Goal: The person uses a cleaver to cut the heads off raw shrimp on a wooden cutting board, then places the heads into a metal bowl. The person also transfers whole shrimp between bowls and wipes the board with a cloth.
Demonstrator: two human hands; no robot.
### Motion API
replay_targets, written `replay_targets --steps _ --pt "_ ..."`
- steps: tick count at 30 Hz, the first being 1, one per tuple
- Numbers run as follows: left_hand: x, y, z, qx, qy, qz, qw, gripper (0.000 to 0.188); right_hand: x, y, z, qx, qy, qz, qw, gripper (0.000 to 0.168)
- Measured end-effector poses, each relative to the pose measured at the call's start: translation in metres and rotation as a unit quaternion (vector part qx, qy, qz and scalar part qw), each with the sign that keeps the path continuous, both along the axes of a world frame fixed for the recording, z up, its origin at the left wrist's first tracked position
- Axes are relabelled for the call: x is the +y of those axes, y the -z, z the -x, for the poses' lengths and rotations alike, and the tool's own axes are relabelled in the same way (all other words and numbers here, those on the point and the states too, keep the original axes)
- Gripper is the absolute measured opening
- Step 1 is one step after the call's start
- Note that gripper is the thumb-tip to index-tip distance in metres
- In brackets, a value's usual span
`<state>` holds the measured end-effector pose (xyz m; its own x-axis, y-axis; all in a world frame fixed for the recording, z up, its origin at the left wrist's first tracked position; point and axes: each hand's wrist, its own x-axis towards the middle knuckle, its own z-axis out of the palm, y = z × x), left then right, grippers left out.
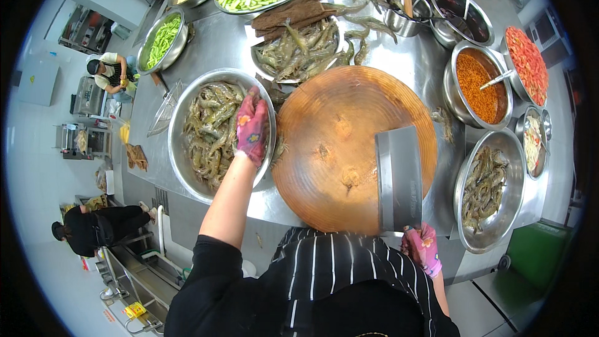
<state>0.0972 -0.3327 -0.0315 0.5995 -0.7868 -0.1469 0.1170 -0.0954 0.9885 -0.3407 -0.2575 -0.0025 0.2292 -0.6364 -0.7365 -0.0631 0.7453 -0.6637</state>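
Note:
My left hand [253,126], in a pink flowered glove, reaches over the right side of a steel bowl [177,168] of raw shrimp [213,126]. Its fingertips are partly hidden, so I cannot tell whether they grip a shrimp. My right hand [422,248], gloved alike, is closed around the handle end of a broad cleaver [399,178]. The blade lies over the right part of a round wooden chopping block [327,117], whose top is wet. At the right, a second steel bowl [514,196] holds more shrimp [484,187].
Behind the block stands a heaped shrimp bowl [299,54] with a brown cloth [290,14] across its rim. Loose shrimp [372,23] lie on the steel table [220,40]. A wire strainer [166,110] is left. Bowls of red sauce [477,89] and chopped tomato [526,63] stand right. Two people are farther left.

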Motion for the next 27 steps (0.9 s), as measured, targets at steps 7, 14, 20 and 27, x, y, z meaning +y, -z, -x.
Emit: replay_targets --steps 7,14,20,27 --pt "0.025 0.026 -0.038 -0.088 -0.033 -0.058 0.994 0.044 -0.006 -0.006 -0.008 0.049 -0.033 0.028 0.998 0.014" --pt "0.092 0.021 -0.094 -0.251 -0.096 -0.127 0.955 0.041 0.004 0.012 0.001 0.131 -0.06 0.081 0.986 0.013" --pt "0.133 0.024 -0.1 -0.366 -0.022 -0.241 0.899 0.044 0.004 0.01 -0.006 0.127 -0.03 0.066 0.989 0.017" --pt "0.11 0.028 -0.044 -0.382 0.105 -0.465 0.792 0.119 0.005 0.006 -0.012 0.125 -0.023 0.075 0.989 0.021"
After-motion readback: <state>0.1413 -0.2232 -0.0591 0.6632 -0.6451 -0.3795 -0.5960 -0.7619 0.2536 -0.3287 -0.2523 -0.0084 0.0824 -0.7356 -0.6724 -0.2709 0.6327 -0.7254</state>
